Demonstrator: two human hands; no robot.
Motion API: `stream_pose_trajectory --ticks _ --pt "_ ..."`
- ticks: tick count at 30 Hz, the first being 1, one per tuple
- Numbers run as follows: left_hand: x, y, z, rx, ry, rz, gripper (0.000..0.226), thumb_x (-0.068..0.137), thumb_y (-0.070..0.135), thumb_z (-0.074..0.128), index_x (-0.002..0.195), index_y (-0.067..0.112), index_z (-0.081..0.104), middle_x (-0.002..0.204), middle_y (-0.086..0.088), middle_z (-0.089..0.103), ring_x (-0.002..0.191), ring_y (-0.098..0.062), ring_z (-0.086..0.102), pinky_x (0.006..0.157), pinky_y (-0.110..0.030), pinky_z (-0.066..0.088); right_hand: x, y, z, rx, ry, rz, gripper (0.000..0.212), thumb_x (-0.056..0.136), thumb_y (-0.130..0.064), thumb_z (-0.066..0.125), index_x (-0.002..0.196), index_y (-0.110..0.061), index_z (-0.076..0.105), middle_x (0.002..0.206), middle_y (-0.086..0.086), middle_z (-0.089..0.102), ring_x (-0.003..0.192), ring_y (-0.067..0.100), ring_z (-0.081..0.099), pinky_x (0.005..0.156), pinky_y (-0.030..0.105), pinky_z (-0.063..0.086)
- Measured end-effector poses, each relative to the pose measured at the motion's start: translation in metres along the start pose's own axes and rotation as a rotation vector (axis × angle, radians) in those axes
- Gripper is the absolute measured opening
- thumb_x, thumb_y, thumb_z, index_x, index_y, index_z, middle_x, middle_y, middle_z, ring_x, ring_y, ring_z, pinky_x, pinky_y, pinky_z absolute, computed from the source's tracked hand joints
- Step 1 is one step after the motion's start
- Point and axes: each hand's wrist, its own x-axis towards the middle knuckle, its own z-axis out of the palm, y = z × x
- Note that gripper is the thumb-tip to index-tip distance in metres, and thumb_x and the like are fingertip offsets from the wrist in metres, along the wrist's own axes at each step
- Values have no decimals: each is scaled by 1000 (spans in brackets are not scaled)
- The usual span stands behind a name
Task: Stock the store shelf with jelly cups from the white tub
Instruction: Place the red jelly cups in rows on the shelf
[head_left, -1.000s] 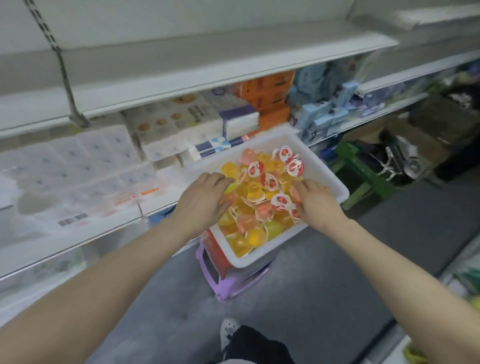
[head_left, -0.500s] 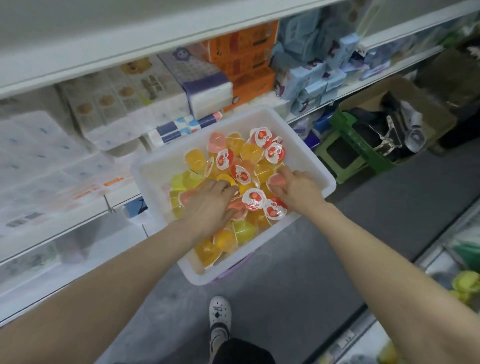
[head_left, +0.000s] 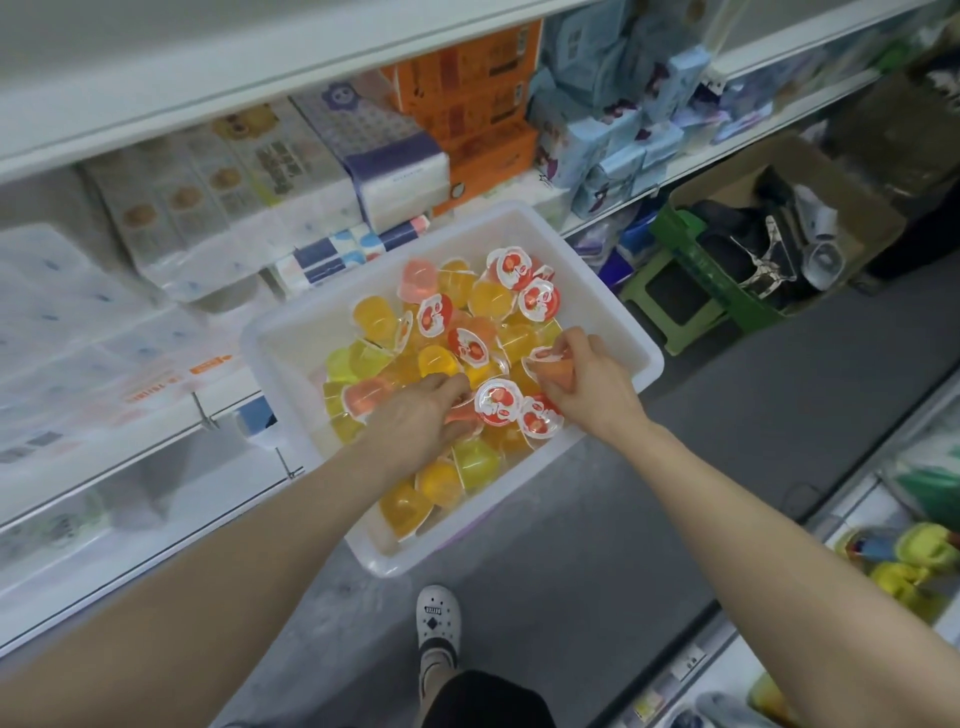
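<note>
The white tub (head_left: 613, 312) stands in the aisle in front of the store shelf (head_left: 156, 457), full of several jelly cups (head_left: 467, 322) in yellow, orange, pink and green, some showing red-and-white lids. My right hand (head_left: 592, 384) holds a pink jelly cup (head_left: 553, 370) lifted slightly above the pile, fingers curled round it. My left hand (head_left: 415, 421) is down in the pile with its fingers curled around a pink jelly cup (head_left: 460, 413) near the tub's middle.
Tissue packs (head_left: 218, 171) and orange boxes (head_left: 478, 109) fill the shelf behind the tub. A green stool (head_left: 670, 296) and a cardboard box of clutter (head_left: 779, 234) sit on the floor to the right. My white shoe (head_left: 438, 618) is below the tub.
The view has tilted down and closer to the tub. My right hand has closed on a pink cup and raised it; my left hand has dug into the pile and curled round another.
</note>
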Motion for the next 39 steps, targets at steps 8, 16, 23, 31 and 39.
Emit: stream_pose_trajectory --ticks 8,16,23,31,39 --pt "-10 2 -1 -161 78 -78 37 85 40 68 113 24 49 104 1 63 97 -19 52 74 -34 48 -10 -12 -5 -3 10 -74 58 85 -26 67 135 -23 37 134 2 42 114 21 52 94 38 51" --pt "-51 -11 -39 -229 286 -38 42 83 38 69 120 27 52 118 6 58 106 -12 52 85 -22 39 -22 -55 -11 64 118 -172 45 82 -32 65 123 -26 47 126 -3 44 100 17 56 82 39 54" --pt "-131 -59 -79 -208 404 -64 43 79 33 71 118 27 54 115 6 58 105 -14 54 85 -29 44 -45 -153 13 103 182 -386 44 80 -23 69 120 -18 50 118 0 47 93 14 52 74 28 48" --pt "-275 -141 -124 -172 550 -227 41 78 33 75 115 25 59 112 5 61 102 -15 55 81 -26 43 -79 -300 59 105 171 -646 38 83 -26 69 117 -16 53 112 1 51 99 14 51 75 25 39" --pt "-424 -220 -164 -163 700 -412 39 76 37 75 112 33 59 109 13 59 97 -5 54 79 -19 37 -117 -454 123 198 100 -842 32 83 -29 70 110 -20 56 104 -5 52 87 1 49 78 16 41"
